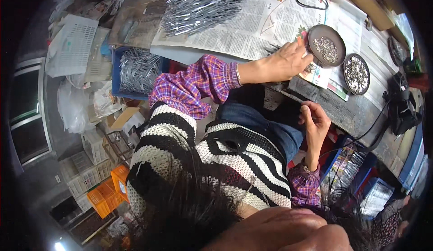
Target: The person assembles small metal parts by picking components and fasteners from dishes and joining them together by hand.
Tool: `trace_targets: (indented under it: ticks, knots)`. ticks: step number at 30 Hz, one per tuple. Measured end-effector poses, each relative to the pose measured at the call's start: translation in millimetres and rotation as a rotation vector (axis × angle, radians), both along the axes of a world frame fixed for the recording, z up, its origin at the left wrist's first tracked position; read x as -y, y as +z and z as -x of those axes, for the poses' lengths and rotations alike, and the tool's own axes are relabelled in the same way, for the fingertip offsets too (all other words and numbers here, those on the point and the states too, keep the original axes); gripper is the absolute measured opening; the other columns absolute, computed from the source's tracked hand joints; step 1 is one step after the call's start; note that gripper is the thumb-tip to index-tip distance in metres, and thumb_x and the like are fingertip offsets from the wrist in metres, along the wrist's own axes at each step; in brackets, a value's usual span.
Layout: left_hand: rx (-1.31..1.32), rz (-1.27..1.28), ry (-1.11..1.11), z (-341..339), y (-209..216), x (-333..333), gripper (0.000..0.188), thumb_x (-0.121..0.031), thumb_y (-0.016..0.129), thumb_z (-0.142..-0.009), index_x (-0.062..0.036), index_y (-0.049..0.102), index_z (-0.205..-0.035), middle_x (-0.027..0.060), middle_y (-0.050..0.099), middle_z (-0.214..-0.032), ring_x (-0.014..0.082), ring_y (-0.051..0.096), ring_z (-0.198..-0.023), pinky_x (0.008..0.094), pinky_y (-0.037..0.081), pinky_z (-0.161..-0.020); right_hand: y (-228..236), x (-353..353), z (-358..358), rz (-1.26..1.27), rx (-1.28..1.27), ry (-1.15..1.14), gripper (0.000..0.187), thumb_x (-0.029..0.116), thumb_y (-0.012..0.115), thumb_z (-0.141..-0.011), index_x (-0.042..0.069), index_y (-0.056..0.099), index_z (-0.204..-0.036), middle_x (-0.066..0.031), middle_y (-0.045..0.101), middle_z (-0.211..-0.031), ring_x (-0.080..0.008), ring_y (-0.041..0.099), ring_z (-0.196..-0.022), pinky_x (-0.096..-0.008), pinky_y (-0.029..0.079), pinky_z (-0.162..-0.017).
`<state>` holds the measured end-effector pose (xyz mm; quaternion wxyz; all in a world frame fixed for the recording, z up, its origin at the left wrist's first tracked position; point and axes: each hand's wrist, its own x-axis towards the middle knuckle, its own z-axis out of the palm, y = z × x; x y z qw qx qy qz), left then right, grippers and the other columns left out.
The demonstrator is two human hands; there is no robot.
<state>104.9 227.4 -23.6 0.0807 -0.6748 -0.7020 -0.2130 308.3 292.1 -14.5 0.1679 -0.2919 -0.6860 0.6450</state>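
Note:
My left hand (283, 64) is over the newspaper (241, 41) at the bench's near edge, fingers curled beside a brown round dish (341, 48) of small shiny metal pieces (325, 50). What its fingertips hold, if anything, is hidden. A few thin grey metal strips (272, 49) lie next to that hand. Lower right, my right hand (317, 122) hangs in front of the bench edge with thumb and fingers pressed together; anything between them is too small to make out. A second dark dish (346, 85) with silvery bits (357, 73) sits right of the first.
A large heap of slim metal strips (209, 7) covers the newspaper's far left. Left of my arm stands a blue crate (115, 77) of similar strips. A black cable (306, 7) curls at the back; a dark corded device (401, 104) sits at right. Orange crates (103, 199) stand lower left.

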Motion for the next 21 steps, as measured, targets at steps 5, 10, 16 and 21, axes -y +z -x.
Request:
trace_targets:
  ticks: [5,10,16,21]
  knots:
    - [0.009,-0.008,0.033,-2.1,3.7,-0.7,0.041,0.005,0.054,-0.065,-0.0007,0.046,-0.105,0.0145,0.047,-0.089,0.0281,0.049,-0.084,0.036,0.041,-0.075,5.7,-5.5,2.0,-0.013,-0.012,-0.001,0.007,0.003,0.06,-0.081,-0.003,0.063,-0.083,-0.0026,0.058,-0.073,-0.0057,0.051,-0.054,-0.0184,0.039,-0.047]
    - [0.314,-0.077,-0.043,1.0,12.7,-9.7,0.04,0.002,0.055,-0.072,-0.0001,0.041,-0.11,0.0162,0.049,-0.09,0.0298,0.053,-0.085,0.0377,0.043,-0.075,13.7,-6.5,10.8,0.035,-0.13,-0.077,0.012,0.001,0.059,-0.081,-0.002,0.061,-0.093,-0.003,0.058,-0.081,-0.0063,0.053,-0.061,-0.0185,0.043,-0.052]
    - [1.062,-0.122,-0.159,-6.4,33.7,-18.4,0.032,-0.008,0.053,-0.086,-0.0027,0.039,-0.114,0.0097,0.057,-0.095,0.0151,0.059,-0.078,0.0249,0.049,-0.065,12.0,-16.0,56.5,-0.195,-0.209,0.064,0.065,0.002,0.062,-0.079,0.001,0.029,-0.135,-0.0167,0.045,-0.124,-0.0207,0.051,-0.107,-0.0286,0.045,-0.084]
    - [1.188,-0.326,-0.195,-11.8,26.5,-20.6,0.036,0.0,0.053,-0.08,-0.0021,0.043,-0.114,0.0058,0.051,-0.101,0.0124,0.051,-0.092,0.024,0.044,-0.08,7.6,-24.4,84.3,-0.352,-0.249,0.14,0.072,-0.003,0.052,-0.078,0.001,0.012,-0.139,-0.0211,0.039,-0.13,-0.0253,0.042,-0.119,-0.0314,0.036,-0.096]
